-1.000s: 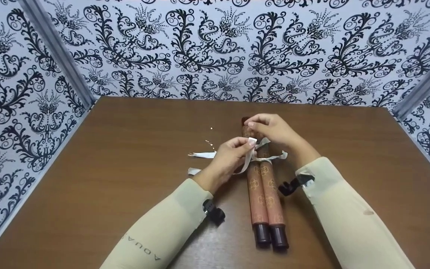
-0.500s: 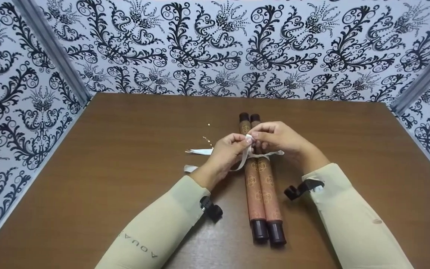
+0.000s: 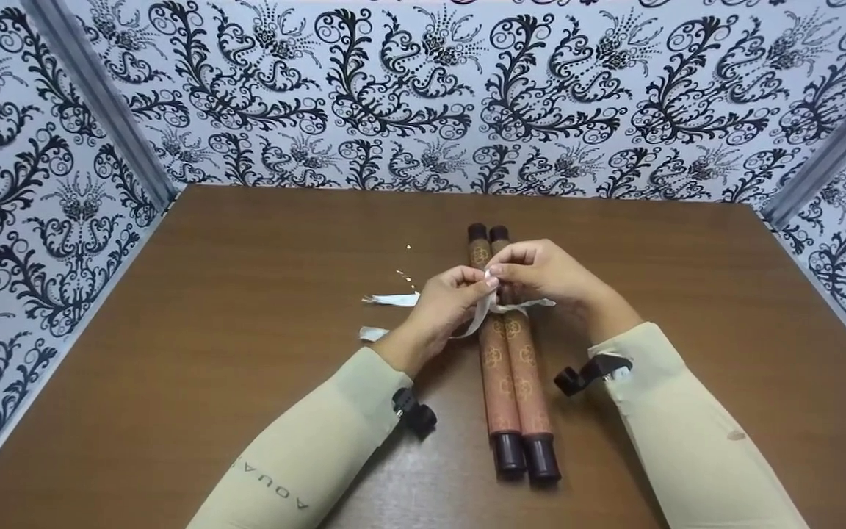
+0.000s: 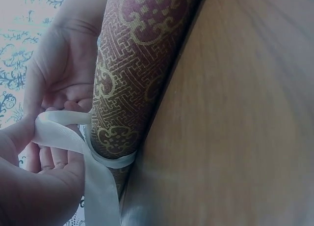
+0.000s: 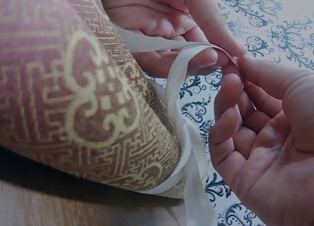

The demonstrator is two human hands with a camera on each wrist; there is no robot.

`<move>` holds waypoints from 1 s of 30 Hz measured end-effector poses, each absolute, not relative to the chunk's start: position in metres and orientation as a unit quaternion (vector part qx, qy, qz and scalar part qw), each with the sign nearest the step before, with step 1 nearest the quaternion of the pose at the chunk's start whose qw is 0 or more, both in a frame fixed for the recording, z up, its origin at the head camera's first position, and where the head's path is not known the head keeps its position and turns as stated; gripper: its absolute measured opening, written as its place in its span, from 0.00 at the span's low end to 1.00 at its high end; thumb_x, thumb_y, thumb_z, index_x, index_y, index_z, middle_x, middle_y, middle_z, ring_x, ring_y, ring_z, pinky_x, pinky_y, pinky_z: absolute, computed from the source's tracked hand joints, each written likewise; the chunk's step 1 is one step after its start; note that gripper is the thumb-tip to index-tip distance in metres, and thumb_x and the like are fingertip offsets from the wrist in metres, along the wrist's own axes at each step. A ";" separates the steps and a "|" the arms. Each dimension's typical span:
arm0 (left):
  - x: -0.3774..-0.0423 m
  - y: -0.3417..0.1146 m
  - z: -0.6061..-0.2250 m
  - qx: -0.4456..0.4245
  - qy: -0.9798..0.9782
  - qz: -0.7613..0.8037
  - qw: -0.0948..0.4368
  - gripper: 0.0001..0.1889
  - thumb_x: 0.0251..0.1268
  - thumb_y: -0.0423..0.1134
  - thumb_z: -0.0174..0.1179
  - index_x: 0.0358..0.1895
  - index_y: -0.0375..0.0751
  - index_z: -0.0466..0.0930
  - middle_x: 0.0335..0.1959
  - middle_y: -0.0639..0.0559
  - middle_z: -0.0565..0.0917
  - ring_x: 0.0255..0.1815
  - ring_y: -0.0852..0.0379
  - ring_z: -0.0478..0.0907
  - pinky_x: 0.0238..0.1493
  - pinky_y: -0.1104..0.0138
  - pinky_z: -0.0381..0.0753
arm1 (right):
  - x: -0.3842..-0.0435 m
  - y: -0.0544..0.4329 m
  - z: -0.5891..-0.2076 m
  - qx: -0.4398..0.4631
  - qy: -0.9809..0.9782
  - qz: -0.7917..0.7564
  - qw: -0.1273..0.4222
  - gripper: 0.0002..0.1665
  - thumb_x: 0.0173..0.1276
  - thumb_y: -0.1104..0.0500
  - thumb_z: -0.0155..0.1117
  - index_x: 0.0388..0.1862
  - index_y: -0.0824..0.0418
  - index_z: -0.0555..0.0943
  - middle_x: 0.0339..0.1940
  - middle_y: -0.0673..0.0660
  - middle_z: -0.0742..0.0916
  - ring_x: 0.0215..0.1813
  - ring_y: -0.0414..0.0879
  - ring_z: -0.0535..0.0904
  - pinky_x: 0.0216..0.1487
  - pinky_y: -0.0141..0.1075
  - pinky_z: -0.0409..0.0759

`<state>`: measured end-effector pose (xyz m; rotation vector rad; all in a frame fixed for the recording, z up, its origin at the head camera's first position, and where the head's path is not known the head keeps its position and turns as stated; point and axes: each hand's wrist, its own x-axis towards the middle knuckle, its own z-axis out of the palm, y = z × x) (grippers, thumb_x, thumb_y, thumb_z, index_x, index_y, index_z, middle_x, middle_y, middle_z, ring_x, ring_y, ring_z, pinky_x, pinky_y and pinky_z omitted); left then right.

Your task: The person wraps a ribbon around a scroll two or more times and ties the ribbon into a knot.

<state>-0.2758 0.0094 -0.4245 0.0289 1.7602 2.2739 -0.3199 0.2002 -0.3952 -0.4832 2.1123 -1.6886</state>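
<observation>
Two scrolls, rolled in reddish-brown brocade with gold motifs and dark end knobs, lie side by side in the head view: a left scroll (image 3: 496, 382) and a right scroll (image 3: 529, 397). A white ribbon (image 4: 100, 186) is wrapped around them near the middle. Above the wrap, my left hand (image 3: 439, 312) pinches the ribbon between thumb and forefinger. My right hand (image 3: 555, 278) pinches the same ribbon, its fingertips meeting the left ones. In the right wrist view a ribbon loop (image 5: 179, 71) runs up to both hands' fingertips.
Left of the scrolls, a frayed white strip (image 3: 393, 300) and a ribbon end (image 3: 373, 334) lie on the brown table (image 3: 232, 330). Small pale bits (image 3: 406, 278) are scattered beyond them. Black-and-white patterned panels (image 3: 408, 81) stand behind the table and at both sides.
My right hand has come down and left from the scrolls' far end to meet my left fingertips at the ribbon. The ribbon tip above my left thumb now shows less between the fingers.
</observation>
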 end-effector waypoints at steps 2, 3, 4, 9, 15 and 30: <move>-0.276 0.009 -0.424 0.009 0.614 0.778 0.132 0.05 0.70 0.35 0.68 0.36 0.42 0.81 0.27 0.57 0.84 0.28 0.65 0.79 0.32 0.73 0.75 | -0.321 0.200 -0.396 -0.168 0.757 -0.601 0.194 0.04 0.74 0.61 0.67 0.43 0.58 0.88 0.34 0.53 0.91 0.32 0.44 0.88 0.44 0.43 0.89; -0.276 0.009 -0.423 0.009 0.618 0.775 0.132 0.05 0.70 0.36 0.68 0.37 0.41 0.81 0.28 0.58 0.83 0.29 0.65 0.78 0.33 0.73 0.75 | -0.321 0.200 -0.396 -0.167 0.759 -0.600 0.191 0.04 0.74 0.61 0.68 0.42 0.58 0.88 0.33 0.53 0.90 0.32 0.44 0.87 0.42 0.42 0.89; -0.276 0.009 -0.423 0.010 0.623 0.771 0.130 0.05 0.70 0.37 0.67 0.38 0.40 0.82 0.29 0.58 0.83 0.30 0.65 0.78 0.35 0.73 0.76 | -0.321 0.200 -0.396 -0.165 0.762 -0.598 0.188 0.04 0.74 0.61 0.68 0.41 0.57 0.88 0.32 0.52 0.90 0.31 0.44 0.87 0.41 0.41 0.89; -0.276 0.006 -0.419 0.028 0.652 0.750 0.108 0.11 0.75 0.42 0.62 0.44 0.36 0.83 0.37 0.55 0.83 0.39 0.62 0.81 0.49 0.67 0.83 | -0.322 0.201 -0.395 -0.171 0.788 -0.570 0.158 0.05 0.74 0.59 0.68 0.42 0.60 0.88 0.29 0.50 0.88 0.30 0.40 0.83 0.37 0.35 0.87; -0.283 -0.003 -0.414 0.050 0.692 0.719 0.035 0.10 0.75 0.39 0.62 0.45 0.35 0.82 0.39 0.47 0.86 0.41 0.55 0.84 0.54 0.57 0.85 | -0.324 0.201 -0.395 -0.170 0.797 -0.561 0.147 0.11 0.73 0.58 0.70 0.44 0.65 0.88 0.27 0.53 0.87 0.29 0.40 0.82 0.35 0.35 0.86; -0.292 -0.023 -0.414 0.165 0.860 0.475 0.085 0.22 0.74 0.36 0.61 0.68 0.33 0.76 0.65 0.39 0.82 0.68 0.45 0.80 0.70 0.55 0.76 | -0.322 0.200 -0.393 -0.169 0.790 -0.567 0.161 0.05 0.73 0.57 0.70 0.40 0.59 0.88 0.26 0.51 0.85 0.28 0.41 0.81 0.34 0.36 0.86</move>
